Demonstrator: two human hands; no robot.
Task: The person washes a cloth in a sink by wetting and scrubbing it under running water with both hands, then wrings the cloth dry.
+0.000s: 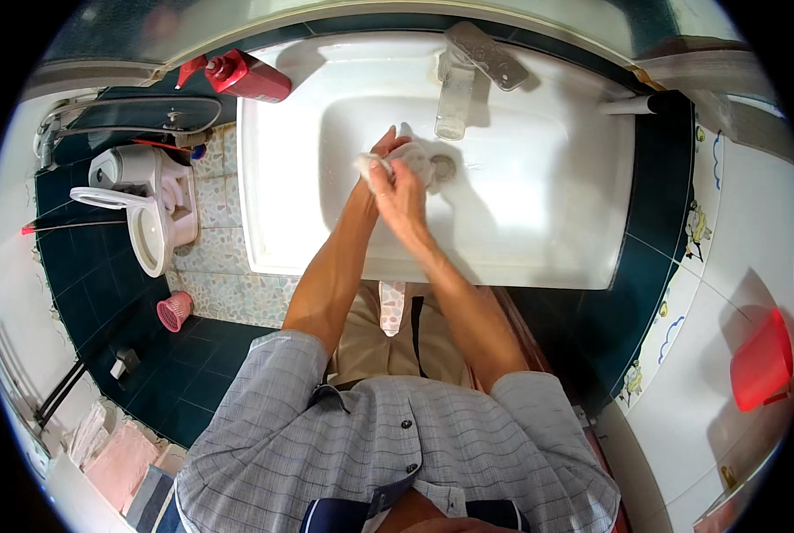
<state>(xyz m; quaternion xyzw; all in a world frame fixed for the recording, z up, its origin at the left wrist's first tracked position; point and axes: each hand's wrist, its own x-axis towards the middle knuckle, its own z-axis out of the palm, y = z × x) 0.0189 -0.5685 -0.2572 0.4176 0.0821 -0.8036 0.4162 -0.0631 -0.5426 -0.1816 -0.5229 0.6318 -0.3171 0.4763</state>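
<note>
Both my hands are over the white washbasin (280,200), left of its drain (443,168). My right hand (400,196) grips a whitish, wet-looking cloth (365,163) between thumb and fingers, at my left wrist. My left hand (387,142) reaches farther into the bowl, its fingertips showing beyond the cloth. Much of its palm is hidden by the cloth and my right hand, so its grip cannot be made out. More whitish material spreads to the right of the fingers; whether it is cloth or lather is unclear. Beyond stands the faucet (455,100) with its broad lever (487,56).
A red pump bottle (257,76) stands at the basin's back left corner. A white tube with a dark cap (627,105) lies at the back right. Leftward are a toilet (149,236) and a pink basket (174,312). A red plastic container (761,360) is by the right wall.
</note>
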